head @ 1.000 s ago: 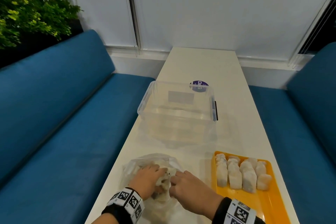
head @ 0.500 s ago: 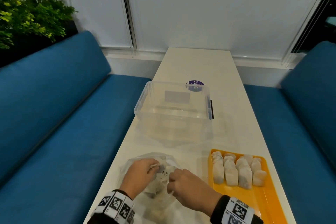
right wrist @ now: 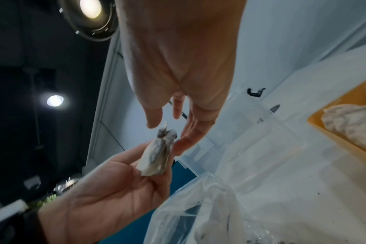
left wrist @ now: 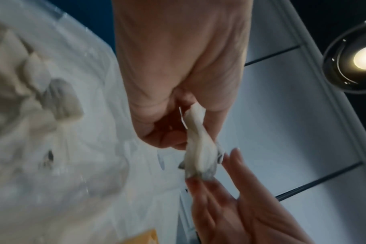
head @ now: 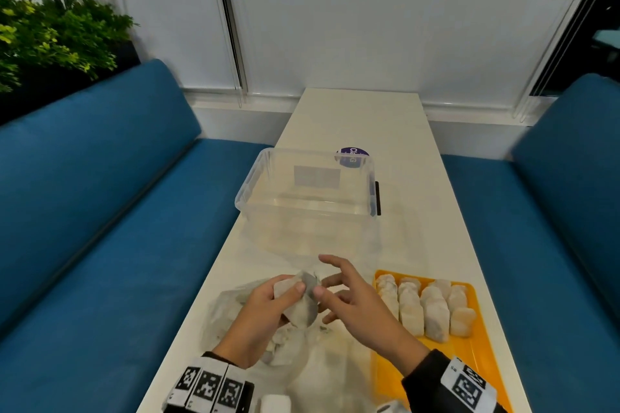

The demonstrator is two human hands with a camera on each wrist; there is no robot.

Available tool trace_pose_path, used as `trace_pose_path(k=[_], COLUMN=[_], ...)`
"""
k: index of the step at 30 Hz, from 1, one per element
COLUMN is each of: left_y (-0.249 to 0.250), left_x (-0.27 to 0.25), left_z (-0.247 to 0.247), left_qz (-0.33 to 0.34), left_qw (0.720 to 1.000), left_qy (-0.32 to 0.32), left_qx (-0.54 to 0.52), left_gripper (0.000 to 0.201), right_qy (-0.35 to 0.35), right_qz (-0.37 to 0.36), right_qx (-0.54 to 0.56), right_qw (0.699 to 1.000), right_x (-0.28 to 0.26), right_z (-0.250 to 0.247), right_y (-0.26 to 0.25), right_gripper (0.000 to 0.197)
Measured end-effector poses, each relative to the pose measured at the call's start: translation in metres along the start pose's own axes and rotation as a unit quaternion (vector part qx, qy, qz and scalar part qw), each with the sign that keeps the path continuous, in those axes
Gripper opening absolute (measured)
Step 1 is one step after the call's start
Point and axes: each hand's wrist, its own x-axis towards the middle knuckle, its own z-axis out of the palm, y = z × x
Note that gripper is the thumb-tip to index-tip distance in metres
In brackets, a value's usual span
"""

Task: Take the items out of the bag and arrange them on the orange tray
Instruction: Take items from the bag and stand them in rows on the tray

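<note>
From the head view, the left hand (head: 268, 308) holds a small pale packet (head: 298, 302) above the clear bag (head: 302, 372), its grip pinching the packet between thumb and curled fingers. The right hand (head: 355, 305) sits just right of it, grip spread with relaxed fingers, the fingertips close to the packet. The bag lies on the near part of the white tabletop (head: 362, 117) with more pale packets inside. The orange tray (head: 483, 355) is to the right, near edge of the tabletop, carrying rows of packets (head: 426, 308) standing side by side. A clear plastic bin (head: 305, 198) stands farther along, beyond the hands.

In the left wrist view, the left hand (left wrist: 178, 79) pinches the packet (left wrist: 198, 148) by its upper end, and a fingertip of the right hand (left wrist: 230, 206) touches its lower end. The bag (left wrist: 63, 156) is blurred at left.

In the right wrist view, the right hand (right wrist: 178, 66) hangs with fingers spread around the packet's (right wrist: 157, 156) top, whether touching I cannot tell. The left hand (right wrist: 107, 194) holds the packet from below. The tray (right wrist: 334, 140) corner shows at right.
</note>
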Motion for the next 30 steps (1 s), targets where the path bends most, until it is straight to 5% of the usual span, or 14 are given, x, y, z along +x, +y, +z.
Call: trace_pose_path(k=[5,12,20,24,30], left_y=[-0.006,-0.015,-0.014,-0.023,-0.031], left_x=[0.000,0.000,-0.013,-0.017,-0.023], left_z=[0.035,0.074,0.096,0.099,0.110], left_qz=[-0.018,-0.082,-0.092,-0.068,-0.042], left_qw=[0.991,0.980,0.950,0.973,0.996], left_qy=[0.001,-0.012,-0.082,-0.055,-0.039], left_qx=[-0.134,-0.179,-0.286,-0.212,-0.064], left_gripper=[0.028,0.030,0.033,0.031,0.022], right_qy=[0.029,0.037,0.070,0.070,0.071], right_qz=[0.002,0.030,-0.031,0.004,-0.049], right_qx=[0.061,0.120,-0.154,-0.090,-0.057], right_qw=[0.998,0.992,0.985,0.993,0.995], right_x=[-0.009,-0.024,-0.034,-0.039,-0.052], right_z=[-0.011,-0.029,-0.058,-0.071,-0.085], right_y=[0.006,0.018,0.028,0.029,0.022], right_gripper=[0.023,0.024,0.014,0.020,0.027])
